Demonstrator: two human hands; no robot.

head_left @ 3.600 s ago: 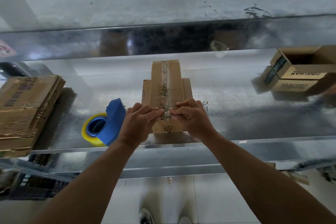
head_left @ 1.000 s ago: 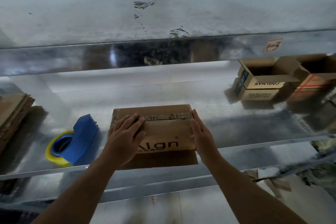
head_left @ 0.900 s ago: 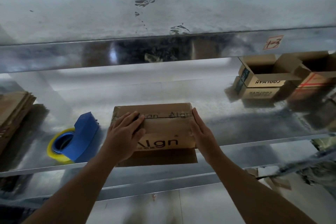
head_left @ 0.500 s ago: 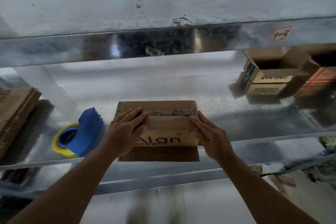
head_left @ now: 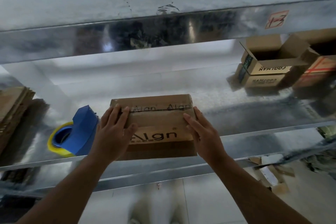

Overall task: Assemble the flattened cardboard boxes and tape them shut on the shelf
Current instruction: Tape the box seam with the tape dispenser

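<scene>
Left hand (head_left: 112, 131) and right hand (head_left: 201, 131) press "Algn" box (head_left: 160, 122).

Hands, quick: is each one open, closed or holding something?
Left hand: open, flat on the taped brown cardboard box.
Right hand: open, pressing the box's right end.

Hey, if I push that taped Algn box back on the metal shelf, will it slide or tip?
Probably slides: the Algn box sits low and wide on the shiny metal shelf, so tipping seems unlikely. Its cardboard may flex under pressure; the taped top seam should hold the flaps.
</scene>
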